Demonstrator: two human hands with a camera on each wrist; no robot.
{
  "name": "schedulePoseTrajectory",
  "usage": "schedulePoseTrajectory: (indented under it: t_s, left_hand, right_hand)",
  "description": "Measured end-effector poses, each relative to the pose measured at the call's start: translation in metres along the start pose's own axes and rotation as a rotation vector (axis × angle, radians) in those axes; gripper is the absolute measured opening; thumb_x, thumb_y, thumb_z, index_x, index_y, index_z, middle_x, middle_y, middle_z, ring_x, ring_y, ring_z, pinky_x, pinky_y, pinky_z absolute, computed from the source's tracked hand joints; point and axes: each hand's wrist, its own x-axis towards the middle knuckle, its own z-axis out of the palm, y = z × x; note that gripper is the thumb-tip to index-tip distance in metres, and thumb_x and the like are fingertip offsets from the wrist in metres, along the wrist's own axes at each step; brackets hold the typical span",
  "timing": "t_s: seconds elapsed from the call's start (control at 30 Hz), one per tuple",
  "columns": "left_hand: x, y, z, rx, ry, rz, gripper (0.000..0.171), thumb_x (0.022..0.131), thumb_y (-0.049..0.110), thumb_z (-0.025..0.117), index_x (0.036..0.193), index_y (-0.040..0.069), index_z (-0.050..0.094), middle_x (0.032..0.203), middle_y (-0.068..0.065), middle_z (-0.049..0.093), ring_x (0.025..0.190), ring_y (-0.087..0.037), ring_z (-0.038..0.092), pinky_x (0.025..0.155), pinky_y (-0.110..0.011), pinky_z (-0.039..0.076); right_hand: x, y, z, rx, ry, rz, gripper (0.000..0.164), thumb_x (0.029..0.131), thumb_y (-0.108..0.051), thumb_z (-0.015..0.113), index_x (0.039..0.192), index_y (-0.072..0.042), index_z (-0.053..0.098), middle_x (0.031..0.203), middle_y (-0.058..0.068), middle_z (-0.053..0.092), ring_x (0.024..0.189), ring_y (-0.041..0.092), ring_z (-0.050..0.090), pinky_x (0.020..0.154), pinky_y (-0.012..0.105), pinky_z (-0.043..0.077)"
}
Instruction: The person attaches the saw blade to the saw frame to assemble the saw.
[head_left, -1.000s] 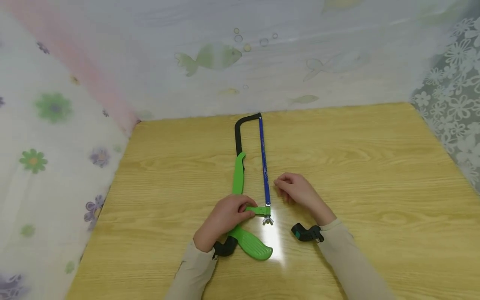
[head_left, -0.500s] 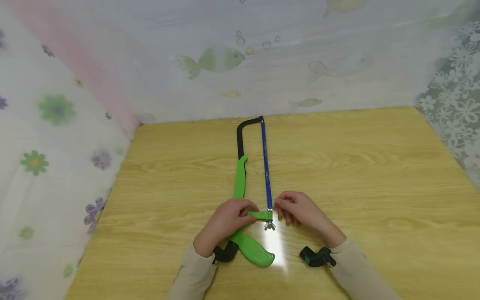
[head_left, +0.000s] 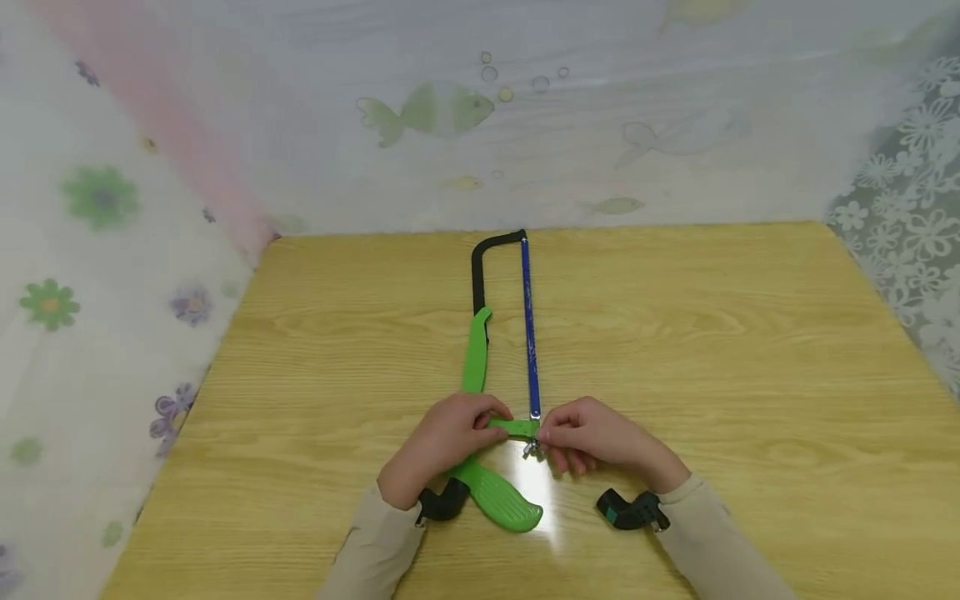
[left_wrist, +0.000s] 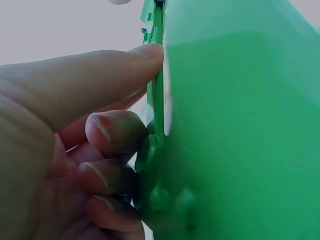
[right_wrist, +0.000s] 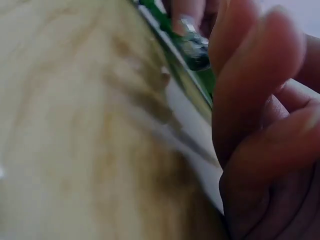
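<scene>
A hacksaw [head_left: 476,354] with a black and green frame lies flat on the table, handle [head_left: 502,500] toward me. Its blue blade [head_left: 529,325] runs along the right side. My left hand [head_left: 446,442] pinches the short green arm [head_left: 516,428] at the near end of the frame. In the left wrist view, the thumb [left_wrist: 115,67] lies against a green edge. My right hand [head_left: 596,433] has its fingertips at the arm's tip, beside the silver wing nut [head_left: 533,451]. In the right wrist view its fingers are bent near the wing nut [right_wrist: 192,47]; whether they grip is hidden.
The wood-grain table [head_left: 712,333] extends around the saw. A printed fish cloth [head_left: 555,150] hangs along the back, and a flowered cloth [head_left: 112,275] borders the left. Black wrist mounts [head_left: 626,508] stick out near the sleeves.
My right hand has come nearer and then left, from beside the blade to the arm's tip by the wing nut. My left hand keeps its pinch, and the saw lies where it was.
</scene>
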Motion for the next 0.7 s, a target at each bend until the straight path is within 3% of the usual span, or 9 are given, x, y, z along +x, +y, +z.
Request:
schedulePoseTrajectory:
  t_s: [0.1,0.33,0.7]
  left_hand:
    - [0.0009,0.0011,0.0002,0.006,-0.006,0.006,0.014,0.083,0.028,0.064,0.095,0.023,0.066,0.058,0.008,0.041,0.050,-0.006,0.036,0.050,-0.021,0.032]
    - [0.0014,0.0031,-0.0027,0.024,0.001,0.009,0.013,0.082,0.028,0.064,0.094,0.023,0.065,0.058,0.008,0.040,0.050,-0.006,0.036,0.051,-0.021,0.031]
    - [0.0013,0.0006,0.0007,-0.007,-0.003,0.013,0.013,0.082,0.028,0.064,0.095,0.023,0.066,0.057,0.008,0.040,0.050,-0.006,0.036,0.051,-0.021,0.032]
  right_hand:
    - [-0.0009,-0.0016,0.0040,-0.034,-0.011,0.007,0.034,0.089,-0.040,0.051,0.075,-0.011,0.063,0.056,0.005,0.058,0.040,0.014,0.047,0.036,0.026,0.035]
    - [0.0002,-0.0055,0.0086,-0.141,0.061,0.043,0.041,0.085,-0.047,0.053,0.065,-0.013,0.059,0.050,0.002,0.055,0.038,0.013,0.047,0.037,0.030,0.040]
    - [0.0010,-0.0028,0.0110,-0.195,0.078,0.084,0.042,0.082,-0.049,0.056,0.060,-0.014,0.060,0.044,0.000,0.050,0.031,0.011,0.040,0.035,0.032,0.040]
